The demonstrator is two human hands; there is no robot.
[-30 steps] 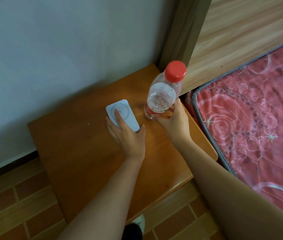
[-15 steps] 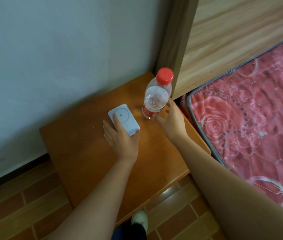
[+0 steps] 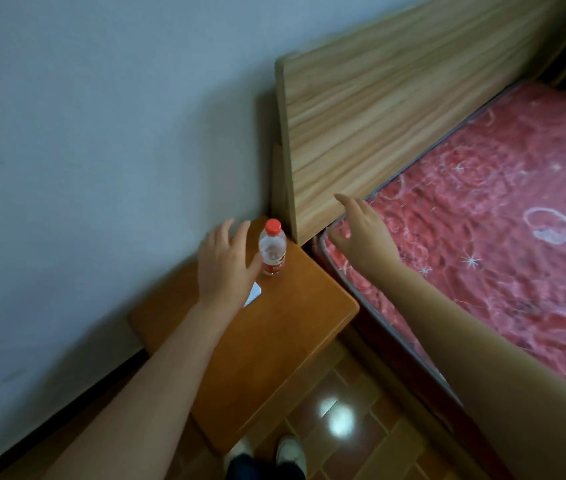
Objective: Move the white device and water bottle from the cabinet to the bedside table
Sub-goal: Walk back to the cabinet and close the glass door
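Note:
A clear water bottle (image 3: 272,251) with a red cap stands upright on the orange-brown bedside table (image 3: 267,344), near its far corner by the headboard. The white device (image 3: 254,293) lies flat on the table just in front of the bottle; only a corner shows, the rest is hidden under my left hand (image 3: 226,265). That hand hovers above the table with fingers spread and holds nothing. My right hand (image 3: 361,233) is raised over the mattress edge to the right of the bottle, fingers apart, empty.
A light wooden headboard (image 3: 395,98) rises behind the table. The bed's red patterned mattress (image 3: 482,237) fills the right side. A grey wall (image 3: 84,150) borders the table on the left. Brown tiled floor (image 3: 361,438) and my shoes (image 3: 288,452) lie below.
Both hands have let go: the left lifted off the white device, the right released the bottle and moved right over the mattress. The view has pulled back and up.

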